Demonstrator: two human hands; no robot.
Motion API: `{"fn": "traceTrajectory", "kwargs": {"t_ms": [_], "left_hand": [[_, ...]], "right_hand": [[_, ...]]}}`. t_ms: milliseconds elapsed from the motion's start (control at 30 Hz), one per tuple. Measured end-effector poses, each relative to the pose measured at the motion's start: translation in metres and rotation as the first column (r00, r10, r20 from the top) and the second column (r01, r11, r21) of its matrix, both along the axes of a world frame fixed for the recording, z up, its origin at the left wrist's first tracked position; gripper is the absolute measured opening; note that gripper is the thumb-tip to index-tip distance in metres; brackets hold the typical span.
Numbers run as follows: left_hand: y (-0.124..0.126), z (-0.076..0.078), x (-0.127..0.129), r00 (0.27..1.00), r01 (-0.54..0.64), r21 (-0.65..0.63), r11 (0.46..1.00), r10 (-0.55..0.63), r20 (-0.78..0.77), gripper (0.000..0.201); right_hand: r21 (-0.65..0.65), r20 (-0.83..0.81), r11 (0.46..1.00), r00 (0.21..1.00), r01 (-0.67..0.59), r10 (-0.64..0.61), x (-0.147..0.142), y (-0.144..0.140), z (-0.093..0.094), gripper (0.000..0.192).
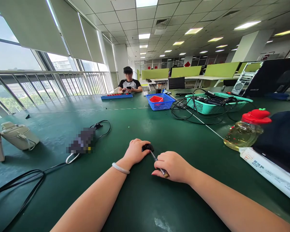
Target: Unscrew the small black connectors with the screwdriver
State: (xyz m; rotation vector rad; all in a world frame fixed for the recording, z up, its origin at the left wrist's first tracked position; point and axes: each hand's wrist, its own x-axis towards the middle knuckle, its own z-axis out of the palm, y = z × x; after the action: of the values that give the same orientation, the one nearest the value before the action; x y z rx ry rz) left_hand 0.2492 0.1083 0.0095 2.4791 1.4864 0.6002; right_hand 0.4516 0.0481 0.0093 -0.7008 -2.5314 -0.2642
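My left hand (135, 150) is closed around a small black part (148, 147) on the green tabletop, with a pale bangle on the wrist. What the part is, I cannot make out. Gripped in my right hand (174, 166) is a screwdriver (164, 173) with an amber handle end. Its metal shaft slants up and left, and the tip meets or nearly meets the black part; the exact contact is too small to tell.
Left on the table (125, 122) lie a blurred dark device (83, 140) with cables and a beige bottle (20, 135). Farther back are a blue basket (168, 105) and a green cable basket (205, 109). A red-capped bottle (244, 133) stands right. A person (130, 83) sits opposite.
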Motion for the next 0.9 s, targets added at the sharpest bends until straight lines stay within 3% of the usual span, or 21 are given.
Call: {"fn": "traceTrajectory", "kwargs": {"t_ms": [133, 333, 533, 900], "left_hand": [[0.0002, -0.0001, -0.0001, 1.0, 0.003, 0.0, 1.0, -0.003, -0.002, 0.034], [0.0001, -0.0005, -0.0004, 1.0, -0.002, 0.005, 1.0, 0.002, 0.001, 0.035], [0.0007, -0.0004, -0.0004, 1.0, 0.004, 0.008, 1.0, -0.004, -0.001, 0.035], [0.001, -0.0011, 0.0002, 1.0, 0.003, 0.013, 1.0, -0.003, 0.001, 0.035]], "right_hand": [[-0.02, 0.062, 1.0, 0.998, 0.012, -0.011, -0.0007, -0.0013, -0.0003, 0.035], [0.039, -0.044, 0.999, 0.999, 0.014, -0.013, -0.0032, -0.0035, 0.0039, 0.034], [0.056, -0.031, 0.998, 0.999, 0.027, -0.025, -0.0035, -0.0013, 0.0018, 0.036], [-0.07, 0.115, 0.993, 0.99, 0.092, -0.084, -0.007, -0.0039, -0.0008, 0.024]]}}
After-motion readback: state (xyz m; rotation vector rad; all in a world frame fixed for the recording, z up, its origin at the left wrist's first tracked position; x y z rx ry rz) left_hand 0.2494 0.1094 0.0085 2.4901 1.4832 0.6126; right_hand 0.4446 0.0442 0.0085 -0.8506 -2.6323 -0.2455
